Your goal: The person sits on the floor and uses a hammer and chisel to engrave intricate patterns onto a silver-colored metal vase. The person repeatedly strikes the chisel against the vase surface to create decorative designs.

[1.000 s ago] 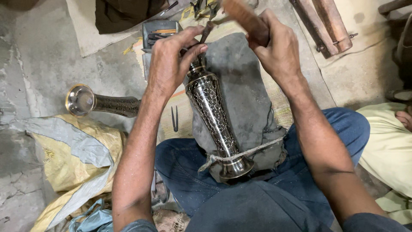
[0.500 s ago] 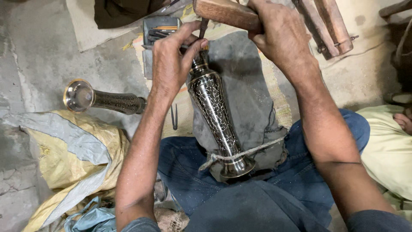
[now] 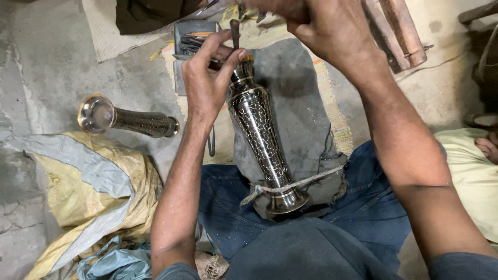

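Head view, only one. Vases: two, both dark metal with fine engraved pattern. Vase one (image 3: 262, 140) lies lengthwise on a grey pad (image 3: 301, 109) across the person's lap, neck at 12 o'clock, flared foot at 6, tied down near the foot by one cord (image 3: 290, 185). Vase two (image 3: 127, 120) lies on the concrete floor (image 3: 46, 62) at 9 o'clock of vase one, well apart, open flared end facing left.

Left hand (image 3: 207, 83): fingers curled, thumb and fingertips pinching one thin dark punch (image 3: 235, 33) held upright on the neck of vase one, heel of the hand just beside the vase shoulder.

Right hand (image 3: 321, 26): at 1 o'clock of the punch, raised, blurred and cut by the top edge; fingers look closed, cannot tell on what.

One metal tool tray (image 3: 193, 37) at 11 o'clock of the neck, several thin tools in it, count unclear. One yellow-and-grey sack (image 3: 88, 186) at 8 o'clock. Two wooden bars (image 3: 394, 31) at 2 o'clock. Blue jeans (image 3: 228, 207) under the pad.
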Action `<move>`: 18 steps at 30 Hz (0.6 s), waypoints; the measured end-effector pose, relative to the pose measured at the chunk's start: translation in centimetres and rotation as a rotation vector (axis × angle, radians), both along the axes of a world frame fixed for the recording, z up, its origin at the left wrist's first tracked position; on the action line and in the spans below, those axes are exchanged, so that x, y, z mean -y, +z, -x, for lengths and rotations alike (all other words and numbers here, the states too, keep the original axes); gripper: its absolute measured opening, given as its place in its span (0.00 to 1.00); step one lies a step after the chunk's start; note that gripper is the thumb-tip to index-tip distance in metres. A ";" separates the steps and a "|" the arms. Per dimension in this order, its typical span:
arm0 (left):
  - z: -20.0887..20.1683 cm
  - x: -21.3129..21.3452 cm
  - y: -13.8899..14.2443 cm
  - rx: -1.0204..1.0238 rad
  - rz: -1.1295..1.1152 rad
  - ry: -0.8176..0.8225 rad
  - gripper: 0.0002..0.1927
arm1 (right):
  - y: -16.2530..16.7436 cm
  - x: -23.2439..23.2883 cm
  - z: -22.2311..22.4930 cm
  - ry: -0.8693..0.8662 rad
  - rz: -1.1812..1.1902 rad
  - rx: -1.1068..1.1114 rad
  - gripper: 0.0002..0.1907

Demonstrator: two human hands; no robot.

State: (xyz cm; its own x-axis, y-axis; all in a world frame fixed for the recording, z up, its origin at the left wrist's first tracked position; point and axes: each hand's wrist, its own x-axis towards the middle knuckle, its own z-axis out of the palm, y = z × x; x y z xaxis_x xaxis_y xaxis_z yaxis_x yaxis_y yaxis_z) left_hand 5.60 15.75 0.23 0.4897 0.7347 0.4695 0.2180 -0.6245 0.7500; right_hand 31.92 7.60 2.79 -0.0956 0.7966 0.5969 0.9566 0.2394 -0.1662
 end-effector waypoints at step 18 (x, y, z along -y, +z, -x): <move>0.3 -1.2 2.1 -0.094 -0.039 -0.146 0.19 | -2.0 4.6 1.2 -0.213 0.071 -0.149 0.18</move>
State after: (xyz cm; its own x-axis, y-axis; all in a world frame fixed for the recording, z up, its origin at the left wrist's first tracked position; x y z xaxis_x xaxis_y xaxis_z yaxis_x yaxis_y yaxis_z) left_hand 5.28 16.92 2.28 0.6329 0.6349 0.4431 0.1909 -0.6826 0.7055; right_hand 30.75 3.00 0.75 0.1629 0.8297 0.5338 0.9480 0.0184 -0.3178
